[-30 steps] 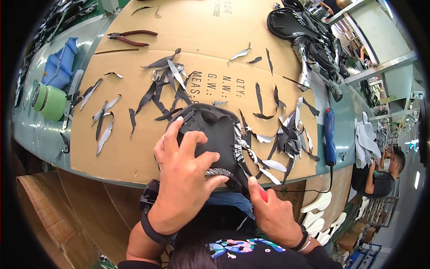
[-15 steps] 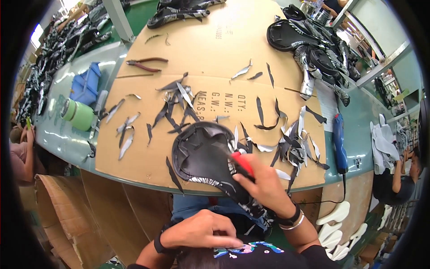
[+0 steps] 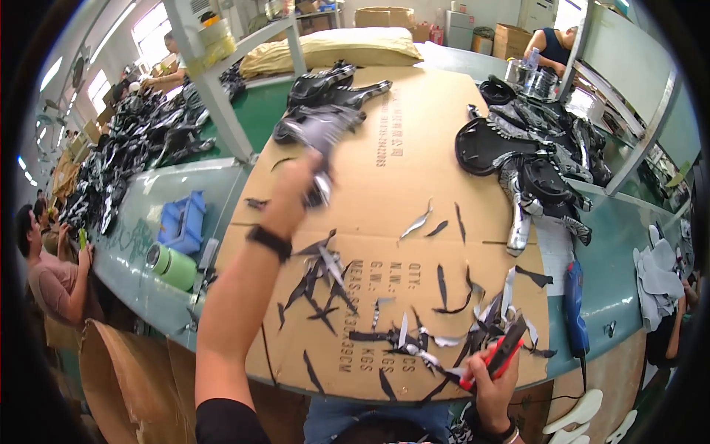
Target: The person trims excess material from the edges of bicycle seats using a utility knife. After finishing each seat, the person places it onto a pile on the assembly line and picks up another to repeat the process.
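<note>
My left hand (image 3: 294,192), smeared by motion, reaches across the cardboard (image 3: 436,166) and grips the narrow end of a black and silver bicycle saddle (image 3: 322,127). That saddle is blurred too and lies against other black saddles (image 3: 323,85) at the far left of the cardboard. Near the front edge, my right hand (image 3: 494,379) is closed round a red and black utility knife (image 3: 505,354), its black end pointing up and away. Scattered about the knife are black and grey trimmed strips (image 3: 484,325); more strips (image 3: 319,277) lie to the left.
Saddles (image 3: 521,140) are heaped at the right, with a blue corded power tool (image 3: 575,307) nearer me. To the left stand a blue bin (image 3: 182,222) and a green cup (image 3: 171,266). A metal post (image 3: 211,81) rises at far left. Co-workers (image 3: 55,270) are beyond the table.
The saddle has gone from in front of me to the far left saddles, with my left hand now on it. My right hand has drawn back rightward with the knife. The view has tilted up.
</note>
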`<state>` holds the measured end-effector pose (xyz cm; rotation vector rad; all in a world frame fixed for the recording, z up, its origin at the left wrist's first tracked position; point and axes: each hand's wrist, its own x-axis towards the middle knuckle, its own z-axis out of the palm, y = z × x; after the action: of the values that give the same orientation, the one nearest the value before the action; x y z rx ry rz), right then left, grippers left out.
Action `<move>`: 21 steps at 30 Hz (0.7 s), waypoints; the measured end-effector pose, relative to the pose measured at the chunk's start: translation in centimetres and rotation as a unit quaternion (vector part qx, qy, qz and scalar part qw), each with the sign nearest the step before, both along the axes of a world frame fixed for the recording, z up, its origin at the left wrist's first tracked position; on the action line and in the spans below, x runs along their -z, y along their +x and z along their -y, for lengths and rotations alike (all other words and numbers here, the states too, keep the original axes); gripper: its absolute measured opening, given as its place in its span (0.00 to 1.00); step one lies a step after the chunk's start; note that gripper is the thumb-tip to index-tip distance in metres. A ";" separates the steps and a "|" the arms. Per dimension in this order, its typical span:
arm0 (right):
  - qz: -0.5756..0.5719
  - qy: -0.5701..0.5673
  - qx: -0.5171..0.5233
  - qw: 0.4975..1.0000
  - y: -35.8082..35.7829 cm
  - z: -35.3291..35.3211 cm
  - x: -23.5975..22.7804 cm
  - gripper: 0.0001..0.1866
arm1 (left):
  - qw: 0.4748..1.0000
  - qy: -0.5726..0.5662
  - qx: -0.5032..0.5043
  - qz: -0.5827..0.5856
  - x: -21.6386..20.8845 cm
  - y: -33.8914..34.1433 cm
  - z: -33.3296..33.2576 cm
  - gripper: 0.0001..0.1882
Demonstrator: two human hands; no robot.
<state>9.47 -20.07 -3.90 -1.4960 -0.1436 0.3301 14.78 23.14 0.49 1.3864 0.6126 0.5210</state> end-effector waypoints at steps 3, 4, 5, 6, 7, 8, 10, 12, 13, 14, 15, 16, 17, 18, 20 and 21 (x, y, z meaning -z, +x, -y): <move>0.005 -0.039 0.032 0.999 -0.1 1.8 2.2 0.17 | 0.930 0.008 -0.294 0.220 0.1 7.0 -8.1 0.22; -0.040 -0.019 0.041 0.998 -0.2 1.6 2.4 0.18 | 0.896 0.082 -0.382 0.210 1.6 8.5 -10.2 0.23; -0.050 0.015 0.056 0.997 -0.2 1.3 2.7 0.18 | 0.887 0.197 -0.405 0.105 3.2 9.8 -13.0 0.23; -0.041 0.028 0.063 0.997 0.0 1.6 3.2 0.17 | 0.958 0.196 -0.211 0.002 3.2 13.3 -9.1 0.24; -0.031 0.041 0.069 0.996 0.3 1.9 3.7 0.16 | 0.976 0.194 -0.004 -0.096 3.2 16.7 -4.8 0.24; -0.036 0.022 0.093 0.995 0.1 1.9 3.7 0.16 | 0.971 0.193 0.075 -0.120 2.5 19.5 -0.9 0.26; 0.004 -0.014 0.092 0.996 -0.4 1.9 5.1 0.15 | 0.947 0.274 0.118 -0.122 3.6 24.7 2.3 0.37; 0.030 -0.042 0.117 0.992 -1.2 3.1 7.4 0.16 | 0.944 0.306 0.109 -0.058 3.4 29.4 7.8 0.44; 0.017 -0.024 0.110 0.994 -1.2 2.8 6.7 0.17 | 0.938 0.302 0.138 -0.094 2.8 30.4 9.8 0.47; 0.010 -0.016 0.107 0.994 -1.5 2.7 6.8 0.17 | 0.931 0.317 0.172 -0.063 3.7 31.5 10.5 0.47; 0.003 -0.007 0.102 0.995 -1.7 2.7 6.9 0.17 | 0.921 0.332 0.203 -0.032 4.5 32.3 10.7 0.47; 0.001 -0.005 0.101 0.995 -1.6 2.6 7.0 0.17 | 0.919 0.350 0.182 -0.016 4.8 32.6 9.8 0.45; 0.007 0.003 0.095 0.995 -1.6 2.5 7.1 0.18 | 0.912 0.380 0.154 -0.034 4.9 32.6 8.0 0.41; 0.013 0.009 0.094 0.995 -1.6 2.7 7.0 0.18 | 0.896 0.379 0.220 -0.064 3.5 31.3 7.8 0.38; -0.005 0.013 0.105 0.994 -1.5 2.4 6.2 0.18 | 0.862 0.368 0.332 -0.109 -0.1 27.2 8.5 0.29; -0.018 0.011 0.122 0.992 -1.3 2.5 5.9 0.18 | 0.839 0.342 0.368 -0.211 -2.2 24.8 10.4 0.27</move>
<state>8.15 -22.53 -9.83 -1.4663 0.0642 0.1581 39.60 12.75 2.70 2.3012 0.1725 -0.2459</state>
